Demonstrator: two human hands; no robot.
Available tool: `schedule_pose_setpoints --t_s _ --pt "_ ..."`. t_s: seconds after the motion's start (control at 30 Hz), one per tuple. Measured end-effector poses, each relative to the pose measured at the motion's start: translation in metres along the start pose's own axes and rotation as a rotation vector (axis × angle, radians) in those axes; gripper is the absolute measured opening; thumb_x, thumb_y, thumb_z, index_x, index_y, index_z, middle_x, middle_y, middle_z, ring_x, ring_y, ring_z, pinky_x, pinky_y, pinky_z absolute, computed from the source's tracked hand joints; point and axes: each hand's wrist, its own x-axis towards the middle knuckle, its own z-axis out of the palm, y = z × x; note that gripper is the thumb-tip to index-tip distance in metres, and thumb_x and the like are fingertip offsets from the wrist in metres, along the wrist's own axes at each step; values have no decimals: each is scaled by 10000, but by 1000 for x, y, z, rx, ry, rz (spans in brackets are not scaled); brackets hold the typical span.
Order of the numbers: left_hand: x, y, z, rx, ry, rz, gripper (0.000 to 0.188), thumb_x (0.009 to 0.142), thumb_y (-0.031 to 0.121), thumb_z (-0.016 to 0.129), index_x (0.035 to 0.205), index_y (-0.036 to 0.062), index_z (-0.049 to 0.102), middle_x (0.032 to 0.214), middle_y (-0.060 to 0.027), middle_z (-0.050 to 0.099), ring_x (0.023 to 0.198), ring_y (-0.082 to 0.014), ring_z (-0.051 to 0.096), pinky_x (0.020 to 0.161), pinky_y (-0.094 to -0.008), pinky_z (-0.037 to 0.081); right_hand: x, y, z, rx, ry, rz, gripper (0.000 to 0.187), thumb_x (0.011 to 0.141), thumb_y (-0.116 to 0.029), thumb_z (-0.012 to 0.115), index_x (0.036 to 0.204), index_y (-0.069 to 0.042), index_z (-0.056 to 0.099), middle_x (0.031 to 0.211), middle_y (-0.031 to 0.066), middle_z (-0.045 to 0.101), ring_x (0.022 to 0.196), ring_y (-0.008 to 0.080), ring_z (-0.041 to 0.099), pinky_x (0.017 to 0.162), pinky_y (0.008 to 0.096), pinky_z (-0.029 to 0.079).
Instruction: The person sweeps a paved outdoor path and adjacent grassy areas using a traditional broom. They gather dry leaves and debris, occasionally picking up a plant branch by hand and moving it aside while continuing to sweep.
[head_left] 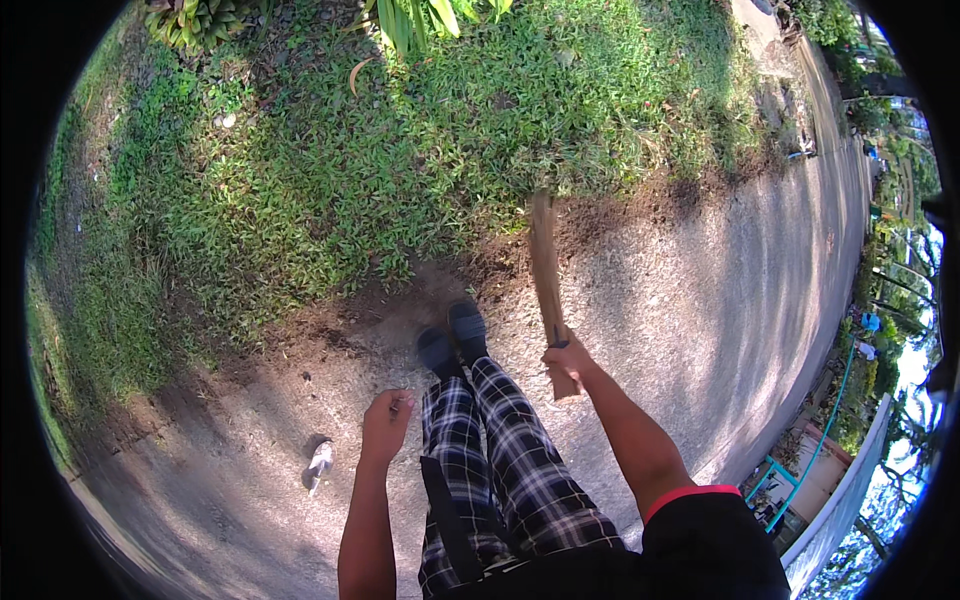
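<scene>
Visibly, the right hand (568,361) grips 1 wooden slat (545,268); the left hand (385,422) has curled fingers beside 2 legs (452,430).

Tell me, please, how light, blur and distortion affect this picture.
In the head view, soft shadow bands cross the rough grey pavement and white sky washes out at right; in the head view, the long brown wooden piece looks slightly soft at its far tip; the head view's fisheye curves the pavement near the black rim.

Stick (545,265) right of shoes (467,325); grass (560,110) ahead
</scene>
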Motion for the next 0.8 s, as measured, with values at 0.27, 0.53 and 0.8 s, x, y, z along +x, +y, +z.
schedule_pose_setpoints --t_s 0.27,0.53,0.8 --pt "-22 24 -34 173 -36 41 193 822 162 604 942 10 595 775 -109 606 667 -160 563 607 -292 461 -70 34 82 -166 -799 -364 907 704 -76 677 1421 -216 141 763 92 585 525 134 560 541 263 488" --pt "-20 26 -36 188 -77 64 197 818 167 615 940 14 594 779 -94 610 648 -152 548 607 -284 455 -69 39 -42 444 127 138 404 719 -13 592 1077 -81 416 646 83 514 516 204 545 461 345 495" --pt "-29 28 -40 334 -122 3 188 812 167 622 930 23 601 766 -95 602 655 -165 566 605 -290 459 -58 54 136 526 -466 13 871 686 18 635 1390 -159 154 681 95 534 513 177 553 451 330 483"
